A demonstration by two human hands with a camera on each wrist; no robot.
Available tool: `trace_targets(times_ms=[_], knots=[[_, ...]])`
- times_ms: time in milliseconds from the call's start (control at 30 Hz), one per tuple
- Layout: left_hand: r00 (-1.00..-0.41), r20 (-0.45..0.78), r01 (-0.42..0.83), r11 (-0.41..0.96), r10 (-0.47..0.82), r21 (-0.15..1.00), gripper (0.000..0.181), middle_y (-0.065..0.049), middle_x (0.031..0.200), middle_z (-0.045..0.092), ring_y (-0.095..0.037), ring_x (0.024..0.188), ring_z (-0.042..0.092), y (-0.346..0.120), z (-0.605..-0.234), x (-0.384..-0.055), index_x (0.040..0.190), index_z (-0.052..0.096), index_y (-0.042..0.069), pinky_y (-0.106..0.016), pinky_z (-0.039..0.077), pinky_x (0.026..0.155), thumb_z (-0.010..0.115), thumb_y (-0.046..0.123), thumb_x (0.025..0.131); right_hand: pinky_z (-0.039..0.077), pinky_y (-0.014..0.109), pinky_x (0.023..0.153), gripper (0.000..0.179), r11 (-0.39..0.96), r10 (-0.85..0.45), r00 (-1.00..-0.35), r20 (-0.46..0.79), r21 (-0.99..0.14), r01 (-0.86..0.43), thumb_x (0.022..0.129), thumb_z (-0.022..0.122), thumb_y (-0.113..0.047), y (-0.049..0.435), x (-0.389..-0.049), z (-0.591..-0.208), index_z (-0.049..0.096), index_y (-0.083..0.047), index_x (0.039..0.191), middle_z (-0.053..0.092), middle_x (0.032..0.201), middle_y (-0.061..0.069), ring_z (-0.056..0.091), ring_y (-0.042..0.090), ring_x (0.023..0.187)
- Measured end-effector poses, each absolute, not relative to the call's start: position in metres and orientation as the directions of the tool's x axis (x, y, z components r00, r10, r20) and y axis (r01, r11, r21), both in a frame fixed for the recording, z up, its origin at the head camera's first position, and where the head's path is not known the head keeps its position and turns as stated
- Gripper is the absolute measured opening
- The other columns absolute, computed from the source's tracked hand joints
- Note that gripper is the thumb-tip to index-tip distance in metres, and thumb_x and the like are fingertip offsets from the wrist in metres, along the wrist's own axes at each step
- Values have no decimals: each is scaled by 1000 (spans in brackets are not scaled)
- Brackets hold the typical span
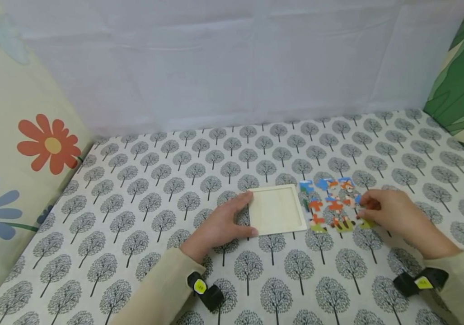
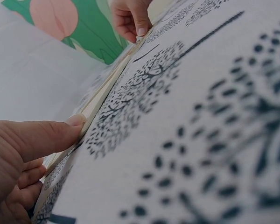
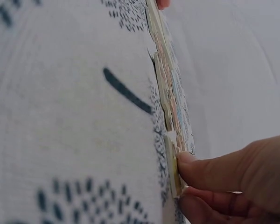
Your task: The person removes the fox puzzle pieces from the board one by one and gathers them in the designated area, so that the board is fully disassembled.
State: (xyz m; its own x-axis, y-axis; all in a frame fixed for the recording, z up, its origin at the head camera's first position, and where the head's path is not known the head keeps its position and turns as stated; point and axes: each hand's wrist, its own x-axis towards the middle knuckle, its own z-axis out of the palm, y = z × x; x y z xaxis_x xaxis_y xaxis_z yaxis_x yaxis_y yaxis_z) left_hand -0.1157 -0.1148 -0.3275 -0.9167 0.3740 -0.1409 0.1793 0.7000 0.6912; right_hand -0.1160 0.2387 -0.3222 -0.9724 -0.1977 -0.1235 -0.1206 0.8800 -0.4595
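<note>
A shallow wooden puzzle tray (image 1: 276, 210) with a raised rim lies on the cloth, its inside bare. My left hand (image 1: 227, 221) grips its left side, thumb at the near corner and a finger at the far one; in the left wrist view the thumb (image 2: 60, 135) lies against the tray's edge (image 2: 94, 105). Right of the tray lie several colourful puzzle pieces (image 1: 335, 205) with small gaps between them, showing orange animals. My right hand (image 1: 392, 210) pinches a yellow-green puzzle piece (image 1: 366, 224) at the near right corner of the group. Its fingers partly hide the right-hand pieces.
A white cloth (image 1: 134, 253) printed with dark trees covers the table. A pale curtain (image 1: 236, 67) hangs behind it, and walls with painted flowers (image 1: 53, 145) stand at both sides. Each wrist carries a black strap (image 1: 205, 291).
</note>
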Motion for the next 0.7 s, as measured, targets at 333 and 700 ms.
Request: trace_targets(times_ms=[333, 700], knots=[[-916, -145, 178, 703, 374, 688, 90, 4, 152, 23, -21, 140, 21, -112, -328, -118, 146, 28, 16, -40, 16, 115, 78, 25, 72, 48, 32, 55, 23, 875, -195, -973, -126, -470, -115, 84, 66, -18, 240, -116, -322, 62, 0, 97, 62, 81, 7, 56, 19, 71], [-923, -123, 126, 589, 364, 799, 72, 2, 153, 23, -23, 141, 19, -129, -316, -122, 147, 27, 23, -46, 17, 114, 65, 28, 86, 52, 39, 61, 31, 846, -208, -978, 19, -498, -189, 90, 59, -27, 234, -116, -297, 62, -2, 108, 65, 92, 13, 61, 28, 80]])
